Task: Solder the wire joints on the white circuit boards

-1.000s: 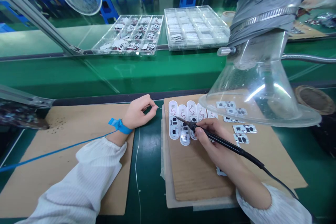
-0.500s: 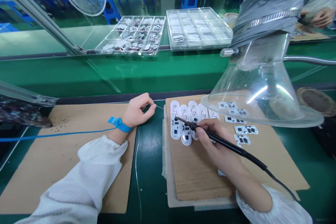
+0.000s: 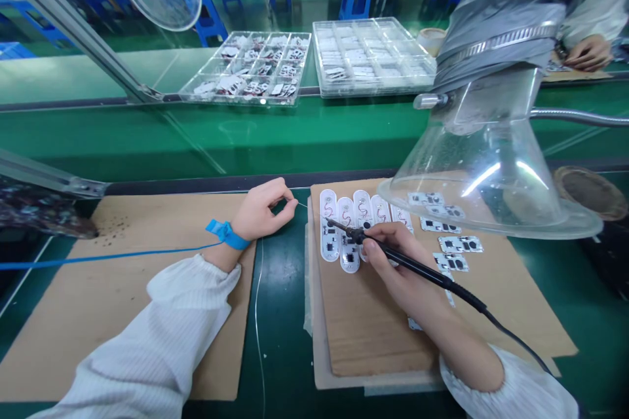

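Observation:
Thin solder wire is pinched between the thumb and finger of my left hand, its short end pointing right toward the boards. A blue strap circles that wrist. My right hand holds a black soldering iron like a pen. The iron's tip rests at or just over the leftmost white oval piece, which carries a circuit board and thin red wires. More such oval pieces stand in a row to its right, partly hidden by the iron and my fingers.
Loose circuit boards lie on the cardboard under a clear fume hood. Compartment trays stand on the ledge behind. At the back right, a person's hand is over another work spot.
My left hand has moved slightly right and down with the wire. The iron's tip has shifted slightly left. The other person's hand at the back right has moved.

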Demonstrator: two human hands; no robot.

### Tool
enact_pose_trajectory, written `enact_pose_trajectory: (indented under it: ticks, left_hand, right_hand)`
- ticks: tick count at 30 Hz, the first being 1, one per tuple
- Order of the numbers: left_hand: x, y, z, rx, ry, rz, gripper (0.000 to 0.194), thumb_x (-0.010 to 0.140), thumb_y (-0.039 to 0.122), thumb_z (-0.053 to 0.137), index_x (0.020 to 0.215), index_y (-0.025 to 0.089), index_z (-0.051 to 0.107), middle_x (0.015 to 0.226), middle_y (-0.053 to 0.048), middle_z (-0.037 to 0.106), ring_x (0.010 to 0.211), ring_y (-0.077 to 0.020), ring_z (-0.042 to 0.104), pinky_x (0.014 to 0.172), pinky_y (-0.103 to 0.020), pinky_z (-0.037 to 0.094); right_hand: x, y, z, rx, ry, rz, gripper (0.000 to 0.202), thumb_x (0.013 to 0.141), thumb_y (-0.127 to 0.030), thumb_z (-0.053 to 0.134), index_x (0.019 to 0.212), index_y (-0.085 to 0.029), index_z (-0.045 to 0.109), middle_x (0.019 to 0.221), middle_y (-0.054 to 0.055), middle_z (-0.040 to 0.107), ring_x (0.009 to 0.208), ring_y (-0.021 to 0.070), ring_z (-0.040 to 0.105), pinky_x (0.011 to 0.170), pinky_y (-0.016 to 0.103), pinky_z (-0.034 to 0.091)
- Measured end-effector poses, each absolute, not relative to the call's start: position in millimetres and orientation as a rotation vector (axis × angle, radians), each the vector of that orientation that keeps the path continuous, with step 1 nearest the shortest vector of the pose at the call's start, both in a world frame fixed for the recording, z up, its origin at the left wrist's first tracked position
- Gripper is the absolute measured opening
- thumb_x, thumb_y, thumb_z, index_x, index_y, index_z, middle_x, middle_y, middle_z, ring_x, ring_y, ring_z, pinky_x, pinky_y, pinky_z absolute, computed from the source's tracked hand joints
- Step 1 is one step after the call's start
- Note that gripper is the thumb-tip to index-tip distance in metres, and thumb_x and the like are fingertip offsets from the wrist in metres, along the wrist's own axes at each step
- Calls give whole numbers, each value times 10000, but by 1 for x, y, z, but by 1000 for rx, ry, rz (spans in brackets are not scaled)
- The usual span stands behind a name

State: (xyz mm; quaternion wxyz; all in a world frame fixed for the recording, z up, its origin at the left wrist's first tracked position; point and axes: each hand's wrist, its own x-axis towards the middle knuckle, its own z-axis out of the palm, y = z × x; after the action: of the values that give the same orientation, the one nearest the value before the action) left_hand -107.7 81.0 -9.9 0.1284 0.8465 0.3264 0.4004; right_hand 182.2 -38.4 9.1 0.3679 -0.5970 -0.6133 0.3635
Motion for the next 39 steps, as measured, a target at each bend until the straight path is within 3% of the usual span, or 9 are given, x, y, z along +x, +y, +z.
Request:
enact_pose_trajectory:
  ticks: [7, 13, 20, 27, 39]
  left_hand:
    - [-114, 79, -7, 2388, 994, 1238, 173, 942, 95, 578, 805, 200, 565, 655, 59, 392, 557, -97, 370, 545, -259, 308]
    - [-102, 64, -7, 2194, 1068, 1246, 117, 943, 116, 596, 979, 219, 556, 640, 102, 305, 480, -76, 336, 488, -218, 304]
    - [-61, 38, -2, 2332, 846, 1119, 129, 987, 91, 603, 975, 215, 571, 722, 60, 402, 612, -99, 433, 580, -236, 380]
    - [-46, 29, -7, 2352, 825, 1027, 131, 998, 105, 628, 974, 224, 578, 735, 40, 450, 680, -138, 468, 656, -291, 410]
    - [-43, 29, -10, 2376, 813, 948, 137, 988, 101, 619, 955, 226, 573, 722, 42, 445, 670, -144, 474, 671, -320, 408]
  right_hand:
    - [181, -37, 10, -1497, -1578, 910, 242, 1052, -493, 664, 1109, -258, 659, 917, 16, 763, 811, 185, 753, 705, 292, 568]
    - [210, -63, 14, -1482, -1477, 772, 222, 1051, -462, 682, 1139, -261, 649, 889, 27, 754, 798, 198, 758, 715, 312, 611]
    - [247, -117, -11, -1503, -1376, 547, 121, 1041, -380, 699, 1070, -264, 684, 885, 29, 750, 662, 183, 757, 586, 287, 623]
    - [255, -138, -35, -1557, -1345, 521, 182, 998, -430, 746, 1051, -261, 703, 883, 54, 769, 665, 224, 755, 578, 351, 635]
    - [238, -134, -20, -1644, -1370, 585, 236, 1010, -506, 717, 993, -270, 718, 896, 60, 776, 786, 254, 776, 634, 365, 616]
